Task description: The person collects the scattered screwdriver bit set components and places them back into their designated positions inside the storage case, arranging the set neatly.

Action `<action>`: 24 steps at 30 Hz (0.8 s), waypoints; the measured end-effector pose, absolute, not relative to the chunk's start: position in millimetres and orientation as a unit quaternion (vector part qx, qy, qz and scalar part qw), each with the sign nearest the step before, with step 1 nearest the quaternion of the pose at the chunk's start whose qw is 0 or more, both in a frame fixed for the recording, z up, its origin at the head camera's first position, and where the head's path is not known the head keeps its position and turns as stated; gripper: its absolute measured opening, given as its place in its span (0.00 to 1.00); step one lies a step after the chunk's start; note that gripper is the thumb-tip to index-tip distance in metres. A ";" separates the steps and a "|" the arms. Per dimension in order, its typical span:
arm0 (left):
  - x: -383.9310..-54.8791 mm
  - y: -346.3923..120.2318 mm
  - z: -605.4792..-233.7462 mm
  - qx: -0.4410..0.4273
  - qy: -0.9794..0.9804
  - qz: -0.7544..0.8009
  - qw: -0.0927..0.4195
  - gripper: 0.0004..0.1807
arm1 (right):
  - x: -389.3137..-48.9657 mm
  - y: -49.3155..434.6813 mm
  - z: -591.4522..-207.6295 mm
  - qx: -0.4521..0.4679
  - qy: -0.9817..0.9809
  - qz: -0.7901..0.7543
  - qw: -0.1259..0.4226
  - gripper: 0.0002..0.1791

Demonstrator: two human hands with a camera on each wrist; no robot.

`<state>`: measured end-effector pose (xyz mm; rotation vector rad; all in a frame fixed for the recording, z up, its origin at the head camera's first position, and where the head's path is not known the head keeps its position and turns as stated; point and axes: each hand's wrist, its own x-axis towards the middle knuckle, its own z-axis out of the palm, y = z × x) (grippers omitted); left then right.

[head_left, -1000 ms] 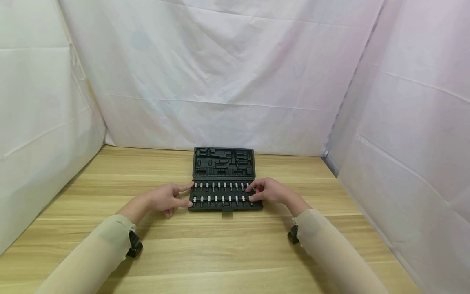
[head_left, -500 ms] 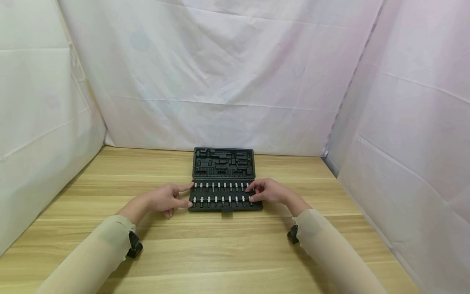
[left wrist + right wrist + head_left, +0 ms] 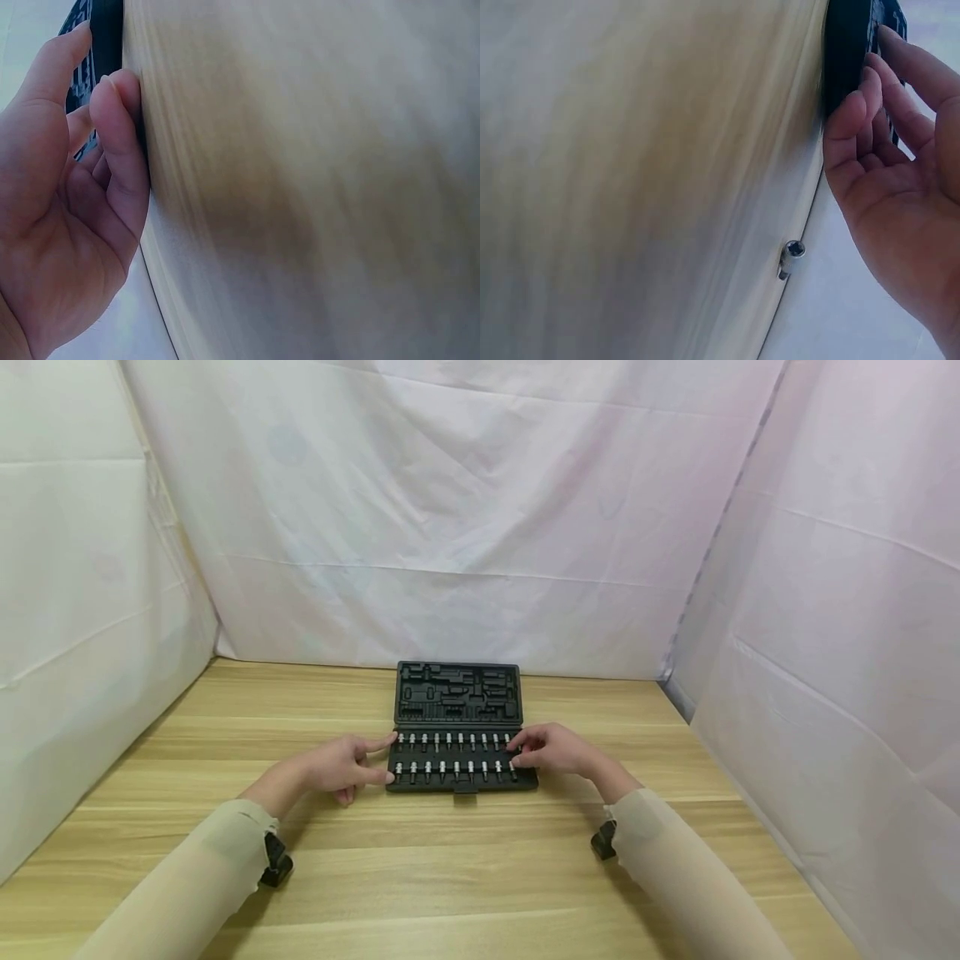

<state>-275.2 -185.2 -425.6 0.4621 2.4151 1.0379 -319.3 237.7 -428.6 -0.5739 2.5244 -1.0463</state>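
Note:
An open black bit-socket case (image 3: 480,756) lies on the table, with two rows of silver bit sockets (image 3: 457,767) in its near half. My left hand (image 3: 333,766) touches the case's left side, index finger and thumb stretched out toward the two row ends. At the right end, my right hand (image 3: 558,749) has its index fingertip by the upper row and its thumb by the last socket of the lower row, the two tips apart. In the right wrist view its other fingers bend beside the case wall. One loose bit socket (image 3: 793,253) rests on the wood there.
The lid (image 3: 459,693) with moulded recesses lies folded back toward a white curtain (image 3: 450,510). A latch tab (image 3: 465,792) sticks out at the case's front. White sheets also hang left and right of the wooden table (image 3: 435,877). Each wrist carries a small black camera (image 3: 275,860).
My right hand has shifted slightly rightward, and the last lower-row socket beside its thumb shows more. The left hand stays on the left side of the case.

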 end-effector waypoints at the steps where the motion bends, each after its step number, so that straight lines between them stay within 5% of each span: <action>1: -275.1 -185.2 -425.3 0.167 0.879 0.379 0.235 0.51 | -319.4 239.4 -428.7 -0.202 0.890 -0.372 0.169 0.15; 12: -274.5 -185.1 -423.4 0.169 0.877 0.382 0.236 0.51 | -327.0 274.4 -427.4 -0.172 0.910 -0.368 0.078 0.14; 24: -274.6 -185.2 -424.0 0.173 0.877 0.382 0.235 0.51 | -333.1 315.8 -429.4 -0.133 0.917 -0.368 0.079 0.16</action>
